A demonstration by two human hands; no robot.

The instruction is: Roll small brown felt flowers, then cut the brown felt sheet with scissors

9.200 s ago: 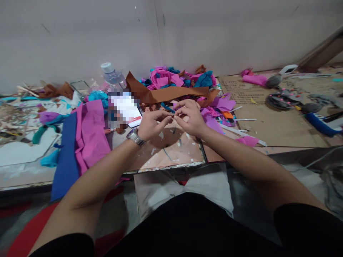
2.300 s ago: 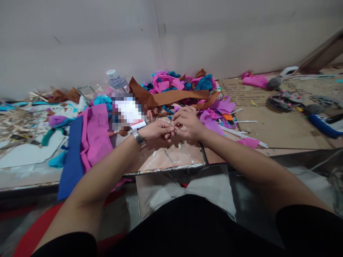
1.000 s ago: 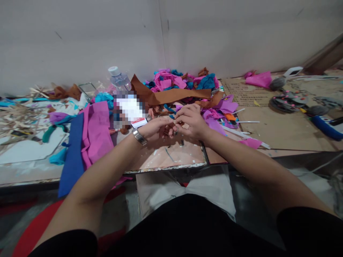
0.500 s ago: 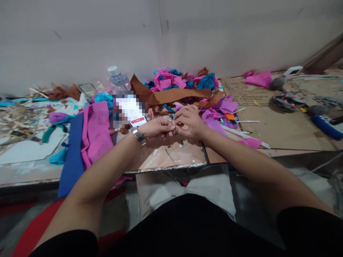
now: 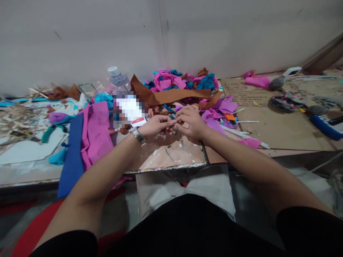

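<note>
My left hand point(image 5: 158, 125), with a metal watch point(image 5: 137, 135) on its wrist, is closed in a pinch over the table's front part. Against its fingertips, my right hand point(image 5: 190, 122) is also pinched, fingers curled. A small dark, shiny bit shows just under the meeting fingertips; its kind is too small to make out. A phone point(image 5: 131, 109) with a lit, blurred screen lies just behind my left hand. Behind both hands stretches a strip of brown crepe paper point(image 5: 182, 95). Purple paper scraps point(image 5: 214, 121) lie beside my right wrist.
Pink crepe paper point(image 5: 99, 134) and a blue sheet point(image 5: 71, 157) hang toward the table's front edge at left. A clear bottle point(image 5: 119, 80) stands behind the phone. White sticks point(image 5: 241, 132) lie right, near flattened cardboard point(image 5: 262, 125) and a black round pincushion-like thing point(image 5: 285, 103).
My fingers have shifted slightly against each other, the right fingertips rising a little. Both hands stay pinched together in nearly the same place.
</note>
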